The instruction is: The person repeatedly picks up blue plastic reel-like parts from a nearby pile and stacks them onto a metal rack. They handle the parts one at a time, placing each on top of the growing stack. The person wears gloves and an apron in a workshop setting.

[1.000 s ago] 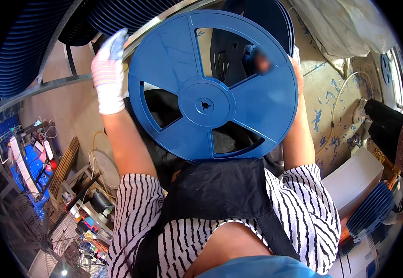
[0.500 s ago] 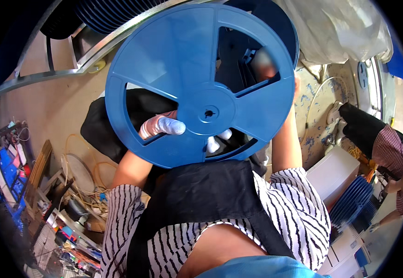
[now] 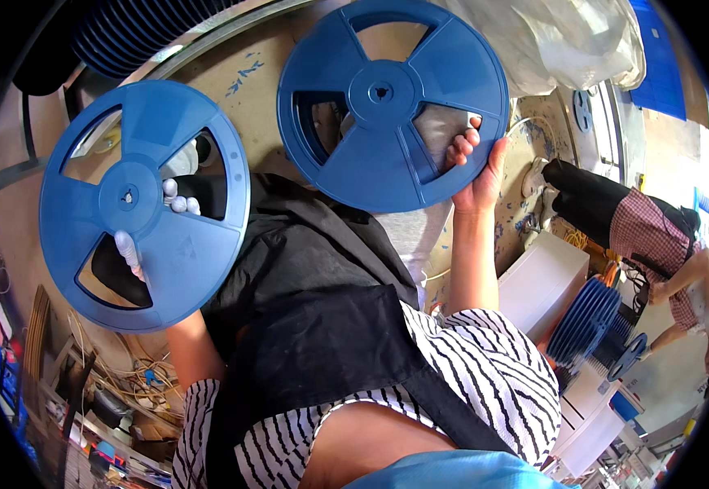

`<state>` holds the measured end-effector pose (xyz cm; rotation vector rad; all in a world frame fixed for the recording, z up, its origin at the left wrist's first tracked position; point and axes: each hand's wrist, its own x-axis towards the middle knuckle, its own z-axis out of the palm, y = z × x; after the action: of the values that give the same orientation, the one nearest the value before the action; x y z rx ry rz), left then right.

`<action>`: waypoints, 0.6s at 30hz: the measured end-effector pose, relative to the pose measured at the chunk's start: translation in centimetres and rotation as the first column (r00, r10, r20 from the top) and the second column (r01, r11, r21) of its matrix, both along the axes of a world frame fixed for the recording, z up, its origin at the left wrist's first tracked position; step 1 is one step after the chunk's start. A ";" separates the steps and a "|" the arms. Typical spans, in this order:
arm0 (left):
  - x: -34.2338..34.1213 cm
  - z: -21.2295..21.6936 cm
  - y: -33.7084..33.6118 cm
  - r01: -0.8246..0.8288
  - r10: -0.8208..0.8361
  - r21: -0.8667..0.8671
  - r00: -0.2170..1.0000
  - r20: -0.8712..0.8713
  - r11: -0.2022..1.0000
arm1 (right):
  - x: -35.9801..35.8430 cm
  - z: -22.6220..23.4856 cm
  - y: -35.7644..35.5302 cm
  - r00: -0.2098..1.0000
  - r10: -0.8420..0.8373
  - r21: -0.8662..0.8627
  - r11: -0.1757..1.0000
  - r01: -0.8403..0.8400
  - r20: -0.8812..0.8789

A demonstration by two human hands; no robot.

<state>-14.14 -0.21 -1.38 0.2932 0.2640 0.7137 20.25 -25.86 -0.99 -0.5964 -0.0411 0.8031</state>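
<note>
Two blue plastic reels are held apart in front of me, each a round disc with wedge-shaped openings and a small centre hole. My left hand (image 3: 129,254) grips the left reel (image 3: 195,244). Its thumb and some fingertips show through separate openings, with white coverings on them; the palm is hidden behind the disc. Farther away and to the right, the right reel (image 3: 354,167) is in my right hand (image 3: 478,186). Bare fingers curl through an opening there, while the thumb lies along the outer rim.
More blue reels stand in a row at the far left (image 3: 138,33) and on the right (image 3: 584,322). A white box (image 3: 542,281) lies near my right elbow. Beyond it is another person (image 3: 656,224). Translucent plastic sheeting (image 3: 566,41) hangs far right; cables (image 3: 138,379) and clutter fill the left.
The overlapping reels have separated. My left hand has carried one left and nearer; my right hand holds the other at the upper middle, and its fingers now show through an opening.
</note>
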 end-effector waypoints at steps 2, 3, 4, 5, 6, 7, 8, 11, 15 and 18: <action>0.8 0.1 -0.4 -0.029 0.028 -0.006 0.999 -0.042 1.000 | 0.3 -0.5 -0.5 0.998 -0.021 0.052 0.998 0.023 -0.052; 1.1 0.3 -0.6 -0.045 0.045 -0.004 0.997 -0.065 0.999 | 0.4 -0.6 -0.6 0.997 -0.019 0.084 0.996 0.025 -0.068; 1.4 0.4 -0.6 -0.047 0.045 -0.010 0.992 -0.117 0.999 | 0.5 -0.7 -0.6 0.996 -0.018 0.116 0.993 0.027 -0.085; 1.6 0.5 -0.7 -0.048 0.045 -0.017 0.985 -0.168 0.999 | 0.6 -0.8 -0.6 0.995 -0.015 0.148 0.989 0.030 -0.101; 1.7 0.6 -0.8 -0.050 0.044 -0.022 0.974 -0.223 0.999 | 0.6 -0.9 -0.5 0.993 -0.027 0.160 0.986 0.046 -0.113; 1.6 0.3 -0.5 -0.008 -0.006 -0.085 0.985 -0.170 0.996 | 0.6 -0.9 -0.3 0.991 -0.039 0.173 0.983 0.061 -0.126; 1.9 0.2 -0.5 -0.009 -0.009 -0.101 0.985 -0.174 0.995 | 0.7 -1.0 -0.3 0.989 -0.051 0.186 0.980 0.077 -0.140; 2.8 -0.1 0.2 0.022 -0.041 -0.118 0.986 -0.160 0.993 | 1.0 -1.6 -0.6 0.973 -0.031 0.282 0.954 0.096 -0.228; 3.6 -0.7 1.1 0.029 -0.058 -0.144 0.978 -0.201 0.989 | 1.2 -2.2 -0.5 0.973 -0.029 0.313 0.944 0.102 -0.229; 5.6 0.2 1.1 0.009 -0.064 -0.156 0.933 -0.354 0.988 | 1.1 -2.4 -0.2 0.978 -0.037 0.302 0.948 0.099 -0.204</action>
<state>-8.56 0.90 -1.21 0.2805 0.6571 0.5957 21.32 -26.02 -3.42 -0.2168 0.0337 0.7653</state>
